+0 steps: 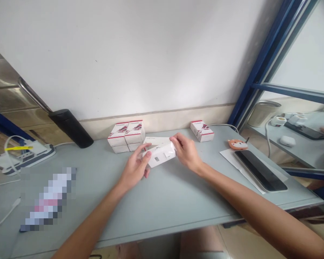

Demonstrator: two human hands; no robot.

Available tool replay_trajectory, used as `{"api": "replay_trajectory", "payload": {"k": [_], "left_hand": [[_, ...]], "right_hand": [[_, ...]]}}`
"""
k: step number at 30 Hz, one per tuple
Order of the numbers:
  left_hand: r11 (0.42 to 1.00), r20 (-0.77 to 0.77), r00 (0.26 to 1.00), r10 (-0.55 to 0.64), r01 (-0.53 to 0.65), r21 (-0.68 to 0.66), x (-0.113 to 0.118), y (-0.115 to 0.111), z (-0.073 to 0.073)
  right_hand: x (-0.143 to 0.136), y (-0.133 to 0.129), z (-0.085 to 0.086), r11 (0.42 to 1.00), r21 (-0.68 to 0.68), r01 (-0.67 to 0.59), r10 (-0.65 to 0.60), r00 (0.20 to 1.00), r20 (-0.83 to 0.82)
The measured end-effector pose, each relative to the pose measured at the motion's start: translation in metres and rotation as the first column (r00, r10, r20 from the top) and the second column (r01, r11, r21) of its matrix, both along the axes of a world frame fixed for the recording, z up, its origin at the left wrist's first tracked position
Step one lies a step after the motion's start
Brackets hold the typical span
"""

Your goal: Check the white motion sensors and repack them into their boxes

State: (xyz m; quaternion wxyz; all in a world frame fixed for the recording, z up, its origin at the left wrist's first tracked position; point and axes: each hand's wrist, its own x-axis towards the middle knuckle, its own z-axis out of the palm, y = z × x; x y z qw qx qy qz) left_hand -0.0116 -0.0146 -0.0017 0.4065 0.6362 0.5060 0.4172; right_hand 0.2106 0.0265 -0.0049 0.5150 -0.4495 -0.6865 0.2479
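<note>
A white box (pixel 162 155) with small printed marks is held tilted above the middle of the grey table (pixel 162 201). My left hand (pixel 135 167) grips its left end, thumb on the near face and fingers behind. At the upper right corner, the fingers of my right hand (pixel 185 150) are pinched on the box. Part of another white surface with small print shows just behind it; whether it belongs to the same box I cannot tell. Several red-and-white boxes (pixel 126 135) are stacked behind my left hand. One similar box (pixel 202 131) sits alone behind my right hand.
On the right lie a phone (pixel 260 170), white paper (pixel 226 156) and an orange animal-faced item (pixel 237 144). A black cylinder (pixel 71 128) leans at the back left, near a power strip (pixel 29 160) with cables. A blurred-out item (pixel 48 199) lies front left. Blue-framed glass stands right.
</note>
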Motion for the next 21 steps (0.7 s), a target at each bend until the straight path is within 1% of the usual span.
{"api": "replay_trajectory", "payload": {"k": [3,6,9,11,13,15,16,19,21], "left_hand": [[0.987,0.047,0.992,-0.117,0.121,-0.105,0.001,-0.001,0.006],[0.948,0.157,0.967,-0.2,0.232,-0.219,0.001,-0.003,0.011],[0.885,0.307,0.929,-0.208,0.313,-0.346,0.0,-0.004,0.013],[0.841,0.408,0.895,-0.182,0.357,-0.407,-0.001,-0.004,0.014],[0.803,0.505,0.85,-0.152,0.404,-0.439,-0.002,-0.004,0.015],[0.781,0.588,0.794,-0.153,0.462,-0.42,-0.003,-0.005,0.015],[0.776,0.62,0.765,-0.175,0.495,-0.391,-0.003,-0.005,0.015],[0.767,0.662,0.685,-0.305,0.588,-0.255,-0.007,-0.007,0.013],[0.771,0.636,0.679,-0.366,0.604,-0.202,-0.008,-0.008,0.01]], "right_hand": [[0.0,0.004,-0.002,0.999,-0.053,-0.01,0.01,1.0,0.006],[0.001,0.008,-0.005,0.99,-0.125,-0.062,0.069,0.996,0.055],[0.003,0.01,-0.007,0.979,-0.179,-0.092,0.115,0.986,0.119],[0.004,0.01,-0.007,0.983,-0.167,-0.07,0.098,0.982,0.164],[0.005,0.009,-0.005,0.991,-0.129,-0.043,0.069,0.977,0.204],[0.006,0.008,-0.003,0.995,-0.094,-0.025,0.046,0.971,0.233],[0.007,0.007,-0.001,0.997,-0.079,-0.014,0.033,0.968,0.249],[0.008,0.006,0.001,0.998,-0.056,0.032,-0.014,0.952,0.306],[0.009,0.007,0.001,0.997,-0.058,0.055,-0.034,0.947,0.32]]}}
